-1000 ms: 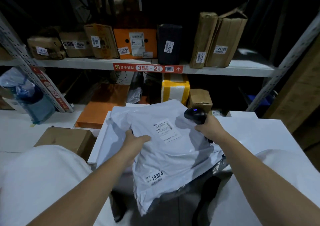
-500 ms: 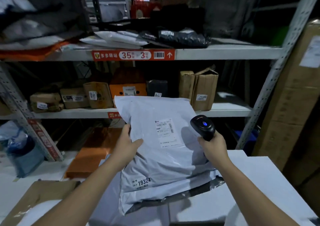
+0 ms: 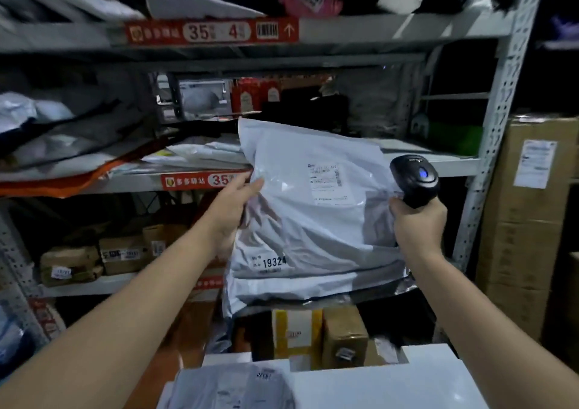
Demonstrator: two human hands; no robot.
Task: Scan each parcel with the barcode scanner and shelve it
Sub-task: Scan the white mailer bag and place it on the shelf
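I am watching the left hand (image 3: 232,203) gripping the left edge of the grey parcel (image 3: 313,220), which is hanging upright before the middle shelf (image 3: 451,167), while the right hand (image 3: 418,225) is clasping the black barcode scanner (image 3: 415,178) at the parcel's right edge, blue light glowing.

Dim, bluish light; motion blur smears the upper shelf (image 3: 376,29), wide-angle bending at the edges.
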